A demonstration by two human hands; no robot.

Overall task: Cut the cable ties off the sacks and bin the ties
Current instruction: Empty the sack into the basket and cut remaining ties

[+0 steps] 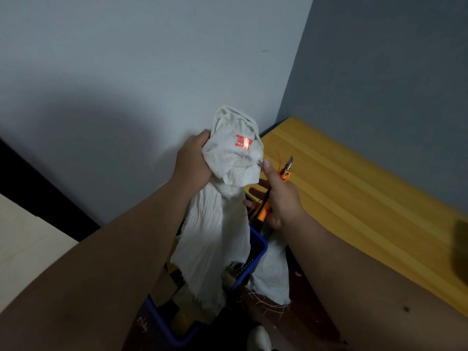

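While a person stands in the corner of a grey-walled room, the left hand (193,158) clutches a white cloth sack (222,198) by its bunched neck, fingers curled tight into the fabric, and holds it up over a blue plastic bin (258,247) on the floor. A red printed label (243,142) shows on the crumpled top of the sack, whose frayed lower edge hangs down into the bin. Just to the right, the right hand (281,196) has its grip wrapped round an orange utility knife (287,171), blade out and pointing up and away from the sack. A thin orange cable tie (279,160) sticks up beside the thumb, pinched in the same hand together with the knife; whether it is a whole loop or a cut piece cannot be told. A second white sack (272,272) lies on the dark floor just beside the bin, under the right forearm. A yellow wooden tabletop (354,188) runs along the wall on the right, behind the knife hand.
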